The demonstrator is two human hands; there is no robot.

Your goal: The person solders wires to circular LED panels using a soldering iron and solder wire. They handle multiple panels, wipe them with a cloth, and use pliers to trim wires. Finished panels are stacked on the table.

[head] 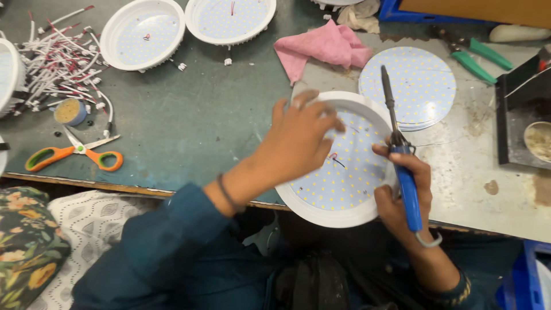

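A round white lamp housing (338, 215) with a dotted LED board inside rests at the table's near edge. My left hand (298, 140) lies over its left rim and board, fingers curled on it. Red and black wire ends (334, 158) poke up from the board's middle, just right of that hand. My right hand (404, 195) grips a blue-handled soldering iron (402, 155), its dark tip pointing away from me over the housing's right side.
A stack of bare LED discs (416, 86) lies behind the housing. A pink cloth (321, 49), two more housings (143, 34) (229, 20), a pile of white wires (57, 69), orange scissors (74, 152), green pliers (476, 57) and a black box (525, 120) surround the work spot.
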